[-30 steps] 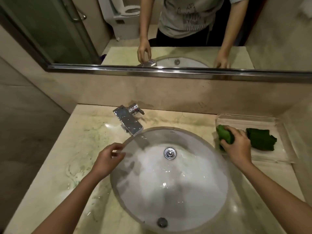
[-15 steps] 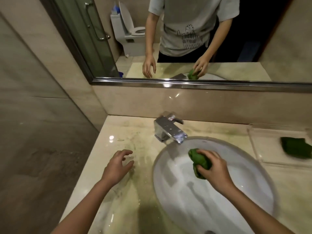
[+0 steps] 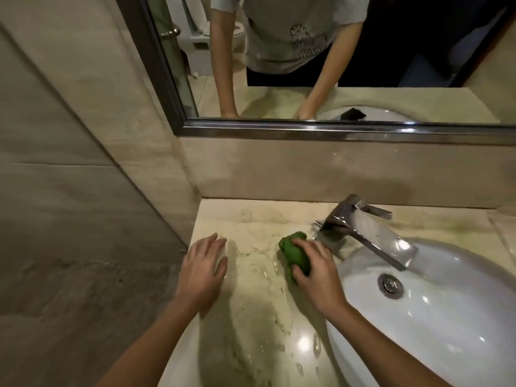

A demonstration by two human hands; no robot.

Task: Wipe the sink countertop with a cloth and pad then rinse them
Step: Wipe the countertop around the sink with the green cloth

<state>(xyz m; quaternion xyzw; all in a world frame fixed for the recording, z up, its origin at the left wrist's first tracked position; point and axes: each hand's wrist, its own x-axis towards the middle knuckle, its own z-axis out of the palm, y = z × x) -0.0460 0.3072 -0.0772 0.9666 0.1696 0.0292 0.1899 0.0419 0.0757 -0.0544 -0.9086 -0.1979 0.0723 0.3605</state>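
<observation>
A bunched green cloth (image 3: 294, 251) lies on the wet beige countertop (image 3: 251, 317), just left of the chrome tap (image 3: 363, 233). My right hand (image 3: 318, 272) grips the cloth from behind and holds it down on the stone. My left hand (image 3: 203, 269) rests flat on the countertop near its left edge, fingers straight, holding nothing. The white oval sink (image 3: 446, 331) sits to the right, with its drain (image 3: 390, 285) in view. The second green piece and its tray are out of view.
A tiled wall (image 3: 69, 191) borders the countertop on the left. The backsplash (image 3: 335, 174) and a framed mirror (image 3: 307, 65) rise behind it. Water droplets dot the stone in front of the cloth. The tap's spout overhangs the sink close to my right hand.
My right hand took the green cloth from the tray on the right, carried it across the sink and set it on the countertop left of the tap. My left hand flattened onto the stone.
</observation>
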